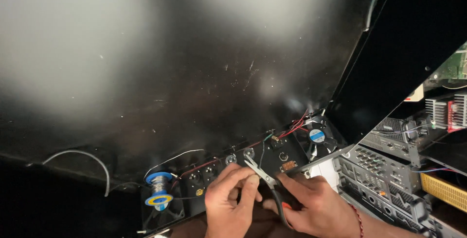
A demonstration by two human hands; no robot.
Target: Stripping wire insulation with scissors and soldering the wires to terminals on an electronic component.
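You worked over a dark glossy panel (160,87); your right hand (316,204) held small pliers (265,176), your left hand (233,199) pinched perhaps a wire, a solder spool (159,188) stood nearby.

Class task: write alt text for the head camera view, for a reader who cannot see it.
Two bare hands work at a black electronics panel: the right hand holds small pliers, and the left hand pinches something at their tip. A solder spool sits to the left, a small fan to the right.

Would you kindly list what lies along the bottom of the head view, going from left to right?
Solder spool → left hand → pliers → right hand → stacked grey equipment units → yellow grille.
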